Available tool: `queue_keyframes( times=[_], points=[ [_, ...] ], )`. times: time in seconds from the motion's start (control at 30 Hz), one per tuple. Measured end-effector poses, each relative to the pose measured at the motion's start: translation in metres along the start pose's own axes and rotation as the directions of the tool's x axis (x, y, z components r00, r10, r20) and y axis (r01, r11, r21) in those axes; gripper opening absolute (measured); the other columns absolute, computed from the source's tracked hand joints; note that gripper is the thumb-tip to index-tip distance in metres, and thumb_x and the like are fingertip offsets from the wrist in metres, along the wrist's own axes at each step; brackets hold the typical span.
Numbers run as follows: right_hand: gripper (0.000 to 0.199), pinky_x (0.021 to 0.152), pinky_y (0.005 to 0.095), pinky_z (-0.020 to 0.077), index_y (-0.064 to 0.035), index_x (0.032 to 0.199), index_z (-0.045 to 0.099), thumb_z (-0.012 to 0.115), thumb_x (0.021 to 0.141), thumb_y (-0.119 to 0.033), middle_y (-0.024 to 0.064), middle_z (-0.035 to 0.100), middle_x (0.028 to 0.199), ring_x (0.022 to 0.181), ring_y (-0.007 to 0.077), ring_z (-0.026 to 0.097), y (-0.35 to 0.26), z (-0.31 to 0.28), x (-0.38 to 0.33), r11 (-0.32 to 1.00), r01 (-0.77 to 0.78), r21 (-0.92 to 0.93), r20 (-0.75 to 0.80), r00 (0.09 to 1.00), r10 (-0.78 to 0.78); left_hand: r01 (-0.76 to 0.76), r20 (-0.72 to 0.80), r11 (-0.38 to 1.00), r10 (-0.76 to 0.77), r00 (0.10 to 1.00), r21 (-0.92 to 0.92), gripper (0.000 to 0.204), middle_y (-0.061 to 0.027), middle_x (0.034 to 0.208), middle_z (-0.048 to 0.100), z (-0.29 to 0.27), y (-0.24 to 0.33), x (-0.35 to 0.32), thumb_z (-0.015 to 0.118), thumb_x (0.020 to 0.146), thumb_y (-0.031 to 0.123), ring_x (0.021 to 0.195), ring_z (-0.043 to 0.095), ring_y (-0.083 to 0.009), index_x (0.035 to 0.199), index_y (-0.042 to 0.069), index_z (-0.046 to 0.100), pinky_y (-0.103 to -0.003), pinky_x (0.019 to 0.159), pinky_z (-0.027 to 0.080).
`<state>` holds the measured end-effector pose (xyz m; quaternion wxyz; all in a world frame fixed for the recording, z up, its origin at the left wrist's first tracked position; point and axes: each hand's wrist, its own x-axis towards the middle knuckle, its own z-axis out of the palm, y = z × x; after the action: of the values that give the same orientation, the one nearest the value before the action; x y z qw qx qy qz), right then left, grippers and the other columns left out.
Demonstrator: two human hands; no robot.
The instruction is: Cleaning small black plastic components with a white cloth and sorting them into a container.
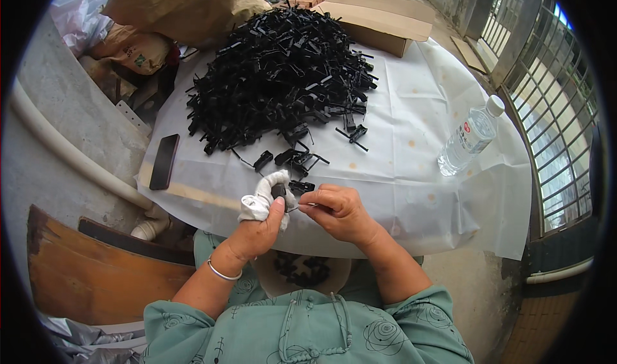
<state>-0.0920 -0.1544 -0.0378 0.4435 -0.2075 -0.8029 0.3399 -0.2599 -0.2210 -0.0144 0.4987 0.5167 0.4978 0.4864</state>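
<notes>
My left hand (pixel 260 230) has white cloth (pixel 257 204) over its fingers and thumb base. It grips a small black plastic part (pixel 279 191) between the thumb and the covered fingers. Close beside it, my right hand (pixel 339 213) is closed in a pinch at the part's lower end. A thin line shows at those fingertips, too small to make out. Just beyond the hands lie several loose black plastic pieces (pixel 297 161) with thin arms. Behind them rises a large heap of similar black parts (pixel 283 74).
White sheeting (pixel 411 190) covers the table. A dark phone (pixel 164 162) lies at the left, a clear water bottle (pixel 468 139) stands at the right. An open cardboard box (pixel 373 29) sits at the back. In my lap, a pale container (pixel 265 275) holds more black pieces.
</notes>
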Motion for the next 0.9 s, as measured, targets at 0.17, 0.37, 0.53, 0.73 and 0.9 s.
queue_keyframes(
  times=[0.17, 0.37, 0.53, 0.73, 0.9],
  points=[
    [0.011, 0.048, 0.0260, 0.0369, -0.0046, 0.080, 0.059, 0.068, 0.076, -0.008, 0.0029, 0.047, 0.059, 0.051, 0.0123, 0.042, -0.015, 0.004, 0.001, 0.965, -0.180, 0.190, -0.014, 0.982, 0.186, 0.142, 0.294, 0.968, -0.078, 0.953, -0.206, 0.038, -0.0004, 0.084, 0.046, -0.001, 0.006, -0.004, 0.041, 0.083, 0.004, 0.057, 0.037, -0.0039, 0.121, 0.006, 0.037, -0.018, 0.051, 0.033],
    [0.016, 0.049, 0.0310, 0.0375, -0.0021, 0.076, 0.052, 0.057, 0.086, -0.014, 0.0091, 0.047, 0.059, 0.051, 0.0200, 0.041, -0.017, 0.003, -0.001, 0.958, -0.245, 0.150, 0.122, 0.966, 0.228, 0.079, 0.142, 0.993, -0.066, 0.988, -0.091, 0.031, -0.0002, 0.087, 0.047, 0.003, 0.002, -0.003, 0.044, 0.083, 0.005, 0.061, 0.038, -0.0028, 0.114, 0.005, 0.040, -0.017, 0.053, 0.033],
    [0.020, 0.050, 0.0295, 0.0373, 0.0001, 0.074, 0.051, 0.054, 0.088, -0.014, 0.0110, 0.045, 0.057, 0.051, 0.0167, 0.040, -0.017, 0.007, -0.002, 0.946, -0.309, 0.095, 0.194, 0.938, 0.287, -0.308, 0.117, 0.862, 0.286, 0.951, 0.403, 0.028, -0.0061, 0.091, 0.049, 0.009, 0.000, -0.004, 0.043, 0.081, 0.001, 0.072, 0.049, -0.0146, 0.108, 0.002, 0.043, -0.028, 0.066, 0.044],
    [0.024, 0.050, 0.0327, 0.0383, 0.0003, 0.073, 0.053, 0.053, 0.088, -0.018, 0.0137, 0.048, 0.058, 0.050, 0.0232, 0.039, -0.017, 0.013, -0.006, 0.942, -0.292, 0.164, 0.218, 0.942, 0.254, -0.093, 0.067, 0.864, 0.069, 0.995, 0.495, 0.031, -0.0168, 0.096, 0.054, 0.005, 0.007, -0.027, 0.049, 0.079, 0.007, 0.083, 0.056, -0.0265, 0.109, 0.000, 0.046, -0.031, 0.079, 0.044],
    [0.023, 0.054, 0.0355, 0.0453, -0.0037, 0.089, 0.055, 0.063, 0.081, -0.024, 0.0126, 0.059, 0.071, 0.059, 0.0290, 0.056, -0.005, 0.003, -0.002, 0.874, -0.145, -0.464, -0.078, 0.989, 0.123, -0.261, 0.274, 0.565, 0.063, 0.960, 0.783, 0.040, -0.0176, 0.103, 0.059, -0.017, 0.022, -0.030, 0.061, 0.079, 0.022, 0.089, 0.057, -0.0324, 0.114, 0.004, 0.053, -0.036, 0.078, 0.047]
  ],
)
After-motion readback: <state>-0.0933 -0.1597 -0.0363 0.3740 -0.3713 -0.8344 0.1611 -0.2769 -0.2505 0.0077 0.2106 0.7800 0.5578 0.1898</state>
